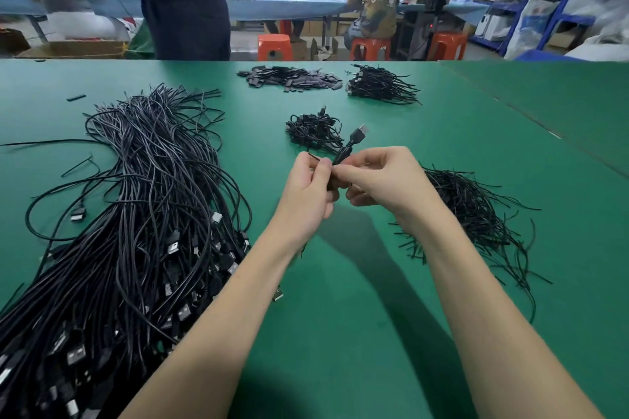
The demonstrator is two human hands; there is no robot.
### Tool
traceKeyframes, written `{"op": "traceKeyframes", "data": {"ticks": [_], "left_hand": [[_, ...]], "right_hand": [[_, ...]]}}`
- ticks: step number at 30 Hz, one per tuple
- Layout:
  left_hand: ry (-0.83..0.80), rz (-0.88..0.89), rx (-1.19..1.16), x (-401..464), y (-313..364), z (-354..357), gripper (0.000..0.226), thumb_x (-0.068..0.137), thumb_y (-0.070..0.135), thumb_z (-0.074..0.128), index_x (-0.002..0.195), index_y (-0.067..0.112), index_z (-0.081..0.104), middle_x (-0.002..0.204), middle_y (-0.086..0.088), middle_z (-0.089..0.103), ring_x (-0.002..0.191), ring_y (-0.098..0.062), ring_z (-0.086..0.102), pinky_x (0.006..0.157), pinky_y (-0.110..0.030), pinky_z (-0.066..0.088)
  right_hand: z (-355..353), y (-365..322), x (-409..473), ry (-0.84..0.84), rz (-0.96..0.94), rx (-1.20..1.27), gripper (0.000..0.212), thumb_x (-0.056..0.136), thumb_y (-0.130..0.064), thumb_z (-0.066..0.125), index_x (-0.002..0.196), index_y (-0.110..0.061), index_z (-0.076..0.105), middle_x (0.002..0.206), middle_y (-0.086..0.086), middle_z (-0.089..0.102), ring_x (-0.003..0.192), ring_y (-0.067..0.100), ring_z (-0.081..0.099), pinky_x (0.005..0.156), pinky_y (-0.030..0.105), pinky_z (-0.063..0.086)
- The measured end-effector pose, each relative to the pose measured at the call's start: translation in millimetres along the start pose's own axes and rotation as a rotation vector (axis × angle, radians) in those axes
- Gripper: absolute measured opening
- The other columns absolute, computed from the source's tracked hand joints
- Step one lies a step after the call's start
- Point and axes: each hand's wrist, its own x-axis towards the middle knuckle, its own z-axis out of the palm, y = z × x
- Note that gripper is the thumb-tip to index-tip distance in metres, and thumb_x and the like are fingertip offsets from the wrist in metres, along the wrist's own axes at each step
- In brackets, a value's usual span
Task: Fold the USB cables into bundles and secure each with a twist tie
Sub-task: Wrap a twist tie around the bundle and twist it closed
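Head view: both hands (343, 180) pinching folded USB cable (354, 141) w/ twist tie (315, 157), above green table (340, 282).

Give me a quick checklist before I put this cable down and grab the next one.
1. Bundle held by both left hand and right hand: ok.
2. Plug sticking out clear of fingers: ok.
3. Twist tie fully twisted shut: cannot tell, fingers hide it.
4. Finished pile just beyond the hands: ok.
5. Spare ties beside the right hand: ok.
6. Loose cables to the left: ok.
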Motion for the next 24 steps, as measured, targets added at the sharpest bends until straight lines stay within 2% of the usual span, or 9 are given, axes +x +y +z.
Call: {"op": "traceKeyframes", "data": {"ticks": [3,6,10,13,16,18,20,22,24], "left_hand": [[0.023,-0.021,-0.071,0,0,-1,0.019,0.107,0.017,0.041,0.09,0.012,0.038,0.062,0.004,0.049,0.047,-0.005,0.033,0.04,-0.017,0.023],[0.019,-0.031,-0.156,0,-1,-1,0.017,0.107,0.017,0.042,0.091,0.012,0.04,0.061,0.009,0.056,0.047,-0.004,0.036,0.04,-0.016,0.024],[0.02,-0.048,-0.256,0,0,0,0.018,0.107,0.016,0.043,0.09,0.012,0.041,0.064,0.005,0.056,0.049,-0.005,0.036,0.038,-0.016,0.025],[-0.01,-0.07,-0.332,-1,2,-2,0.019,0.107,0.015,0.043,0.088,0.012,0.041,0.065,0.004,0.056,0.05,-0.006,0.036,0.038,-0.015,0.024],[-0.067,-0.087,-0.361,-3,3,-2,0.019,0.106,0.014,0.044,0.087,0.013,0.042,0.068,0.001,0.057,0.049,-0.006,0.036,0.037,-0.014,0.025],[-0.134,-0.085,-0.355,-4,2,-1,0.019,0.105,0.013,0.046,0.087,0.013,0.043,0.068,0.001,0.06,0.05,-0.005,0.037,0.037,-0.013,0.025],[-0.191,-0.067,-0.333,-6,0,1,0.018,0.104,0.011,0.047,0.086,0.012,0.045,0.071,-0.003,0.063,0.05,-0.007,0.041,0.038,-0.014,0.03],[-0.211,-0.032,-0.275,-6,-2,1,0.018,0.103,0.009,0.05,0.085,0.008,0.048,0.076,-0.008,0.069,0.054,-0.01,0.052,0.045,-0.018,0.042],[-0.219,-0.015,-0.211,-6,-4,0,0.017,0.101,0.008,0.054,0.085,0.006,0.052,0.081,-0.013,0.073,0.06,-0.013,0.061,0.056,-0.021,0.052]], "right_hand": [[-10,2,2,-0.177,0.146,0.233,0.002,0.087,-0.004,0.074,0.088,-0.006,0.074,0.073,0.007,0.073,0.052,0.008,0.062,0.056,0.018,0.055],[-16,11,6,-0.211,0.256,0.392,0.003,0.089,-0.004,0.071,0.092,-0.005,0.072,0.072,0.005,0.071,0.057,0.008,0.066,0.056,0.015,0.056],[-15,25,10,-0.244,0.384,0.595,0.003,0.087,-0.007,0.072,0.09,-0.008,0.072,0.071,0.001,0.069,0.057,0.005,0.065,0.052,0.013,0.054],[-15,33,11,-0.308,0.48,0.79,0.019,0.075,-0.005,0.075,0.093,-0.007,0.073,0.076,0.004,0.066,0.058,0.008,0.065,0.047,0.015,0.054],[-20,39,18,-0.315,0.473,0.858,0.03,0.072,0.001,0.071,0.1,-0.01,0.07,0.078,0.006,0.066,0.057,0.011,0.064,0.046,0.016,0.053],[-25,35,28,-0.332,0.433,0.802,0.035,0.072,0.002,0.068,0.103,-0.013,0.068,0.079,0.005,0.067,0.054,0.01,0.064,0.045,0.014,0.051],[-35,24,42,-0.397,0.381,0.644,0.032,0.073,0.002,0.065,0.099,-0.017,0.067,0.075,0.001,0.068,0.053,0.006,0.062,0.044,0.012,0.048],[-48,9,59,-0.471,0.304,0.36,0.031,0.081,0.008,0.059,0.099,-0.018,0.064,0.071,-0.001,0.068,0.057,0.006,0.06,0.047,0.013,0.044],[-58,-12,73,-0.574,0.193,-0.013,0.03,0.094,0.01,0.053,0.103,-0.018,0.062,0.073,-0.002,0.068,0.064,0.008,0.058,0.056,0.019,0.039]]}}
